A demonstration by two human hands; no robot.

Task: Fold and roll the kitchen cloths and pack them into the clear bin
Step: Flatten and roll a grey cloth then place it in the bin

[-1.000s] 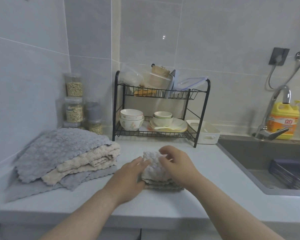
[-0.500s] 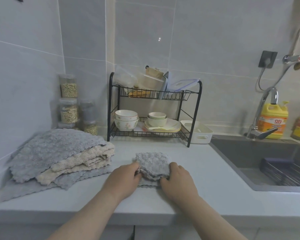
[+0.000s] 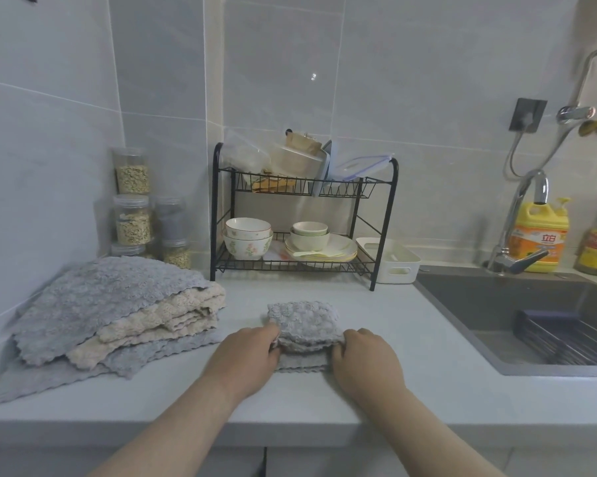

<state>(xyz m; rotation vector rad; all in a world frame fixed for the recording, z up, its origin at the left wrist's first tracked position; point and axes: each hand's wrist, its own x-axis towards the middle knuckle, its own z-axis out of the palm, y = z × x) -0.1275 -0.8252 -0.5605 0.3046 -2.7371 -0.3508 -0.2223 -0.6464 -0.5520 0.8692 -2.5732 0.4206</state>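
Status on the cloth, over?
Left hand and right hand both grip the grey cloth, folded on the counter. Cloth pile lies apart, left. Nothing in the way.

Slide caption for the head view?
Left hand and right hand grip a folded grey cloth on the counter, cloth pile alongside.

Bare forearms (image 3: 173,428), bare hands (image 3: 245,359) (image 3: 365,364)

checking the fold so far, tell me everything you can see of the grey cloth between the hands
The grey cloth is small, nubby and fleecy-looking, with scalloped edges, folded into a compact stack of several layers. It lies on the pale countertop in front of the dish rack, to the right of the cloth pile. The left hand grips its left side and the right hand its right side.
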